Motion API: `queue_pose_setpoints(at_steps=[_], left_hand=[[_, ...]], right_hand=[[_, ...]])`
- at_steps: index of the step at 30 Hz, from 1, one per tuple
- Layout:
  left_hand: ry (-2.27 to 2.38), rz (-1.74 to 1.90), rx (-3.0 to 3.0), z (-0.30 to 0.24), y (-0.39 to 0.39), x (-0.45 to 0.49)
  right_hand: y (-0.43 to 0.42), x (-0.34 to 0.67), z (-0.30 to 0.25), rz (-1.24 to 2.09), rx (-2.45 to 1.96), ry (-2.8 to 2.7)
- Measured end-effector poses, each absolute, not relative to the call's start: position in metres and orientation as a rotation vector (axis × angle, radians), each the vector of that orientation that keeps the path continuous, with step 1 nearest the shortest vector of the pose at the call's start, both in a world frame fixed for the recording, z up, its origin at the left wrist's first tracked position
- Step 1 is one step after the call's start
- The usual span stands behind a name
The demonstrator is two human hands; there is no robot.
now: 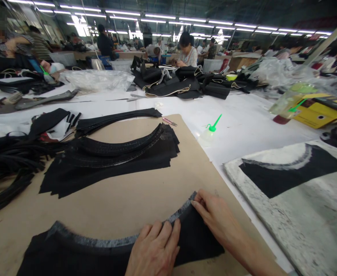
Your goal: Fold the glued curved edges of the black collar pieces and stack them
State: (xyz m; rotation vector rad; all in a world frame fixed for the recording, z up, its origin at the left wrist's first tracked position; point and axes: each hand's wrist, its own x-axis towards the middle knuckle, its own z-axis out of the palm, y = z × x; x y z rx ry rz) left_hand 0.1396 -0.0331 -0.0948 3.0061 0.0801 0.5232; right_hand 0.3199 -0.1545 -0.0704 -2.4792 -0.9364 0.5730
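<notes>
A black fabric piece (99, 260) with a curved upper edge lies in front of me, a greyish strip (108, 242) running along that curve. My left hand (156, 247) rests flat on the piece near the middle of the curve, its fingers stretched out just below and over the strip. At the piece's upper right corner, my right hand (210, 209) pinches the edge between thumb and fingers. Farther back is a stack of similar black pieces (105, 165), topped by curved black strips (119, 147).
Brown board (122, 207) covers the table under my work. On the right, a grey-white slab (314, 214) carries another black piece (289, 168). A green-tipped bottle (210, 134), small snips (169, 122), a yellow box (318, 115) and black strips (10, 165) stand or lie around.
</notes>
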Motion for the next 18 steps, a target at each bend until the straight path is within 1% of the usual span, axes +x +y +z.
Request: queue_pose_setpoints(at_steps=[8,12,18], left_hand=[[0.074,0.517,3.030,-0.098,-0.034,0.139],[0.071,0.497,3.026,-0.095,-0.035,0.140],[0.085,0.493,3.031,-0.093,-0.035,0.141]], right_hand=[[-0.153,0.321,-0.071,0.586,-2.492,-0.842],[-0.154,0.323,-0.073,0.579,-2.426,-0.831],[-0.158,0.331,-0.068,0.661,-2.300,-0.880]])
